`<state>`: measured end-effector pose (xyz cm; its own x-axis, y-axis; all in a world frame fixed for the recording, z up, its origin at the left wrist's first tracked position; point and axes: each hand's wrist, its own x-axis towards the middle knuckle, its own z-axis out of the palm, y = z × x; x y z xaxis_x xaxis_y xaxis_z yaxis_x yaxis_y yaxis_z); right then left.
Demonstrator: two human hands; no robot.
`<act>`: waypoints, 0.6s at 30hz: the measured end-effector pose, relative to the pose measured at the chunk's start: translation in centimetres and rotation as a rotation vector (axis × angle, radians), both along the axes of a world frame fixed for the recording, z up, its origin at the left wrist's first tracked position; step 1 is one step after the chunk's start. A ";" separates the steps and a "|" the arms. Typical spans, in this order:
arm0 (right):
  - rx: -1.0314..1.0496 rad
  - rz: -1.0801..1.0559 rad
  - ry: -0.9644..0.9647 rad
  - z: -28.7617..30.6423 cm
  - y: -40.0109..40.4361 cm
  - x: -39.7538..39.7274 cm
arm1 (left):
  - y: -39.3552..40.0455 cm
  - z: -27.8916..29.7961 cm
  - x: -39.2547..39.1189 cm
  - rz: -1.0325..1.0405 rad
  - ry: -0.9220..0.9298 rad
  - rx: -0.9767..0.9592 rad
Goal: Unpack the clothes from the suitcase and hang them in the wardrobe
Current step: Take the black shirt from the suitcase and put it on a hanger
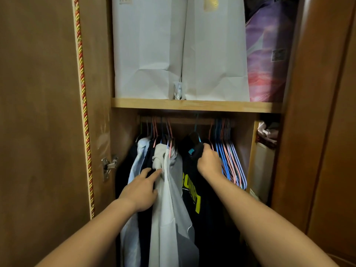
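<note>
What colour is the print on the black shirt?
Yellow lettering on the black shirt, seen in the head view, below the right hand.

Can't really see the right hand's [209,162] fingertips, they're buried in the collar of the black T-shirt [194,189], and its yellow print is half folded away so it's unreadable. The left hand's [141,191] fingers partly sink behind the pale garments [169,199]. The rail [183,120] sits in shadow under the shelf [192,105]. The white bags [181,45] get cropped by the top edge.
</note>
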<state>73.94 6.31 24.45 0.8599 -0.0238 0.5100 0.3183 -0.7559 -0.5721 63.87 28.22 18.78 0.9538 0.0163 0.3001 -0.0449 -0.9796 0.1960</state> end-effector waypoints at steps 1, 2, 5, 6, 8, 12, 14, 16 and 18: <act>-0.021 -0.001 0.020 0.0 0.6 0.2 | 0.1 -0.1 -0.1 0.002 0.001 -0.007; -0.045 0.005 0.039 -0.2 1.1 0.4 | 0.2 -0.2 -0.2 0.004 0.004 -0.015; -0.017 0.084 0.113 -1.5 1.9 0.5 | 0.9 -0.3 -0.7 0.000 0.018 -0.044; 0.058 0.127 0.164 -2.6 2.0 0.3 | 1.2 -0.3 -0.9 -0.010 0.020 -0.060; 0.212 0.197 0.228 -4.9 1.9 -1.0 | 1.7 -0.5 -1.1 -0.039 0.028 -0.092; 0.323 0.235 0.232 -7.5 2.5 -2.1 | 1.8 -1.1 -1.2 -0.067 0.066 -0.114; 0.281 0.303 0.260 -7.0 4.2 -1.5 | 1.6 -1.2 -1.2 -0.080 0.084 -0.150; 0.214 0.365 0.278 -6.2 6.4 -1.2 | 1.5 -1.2 -1.1 -0.098 0.093 -0.201; 0.166 0.431 0.270 -5.3 8.3 -1.6 | 1.5 -0.9 -1.0 -0.099 0.097 -0.257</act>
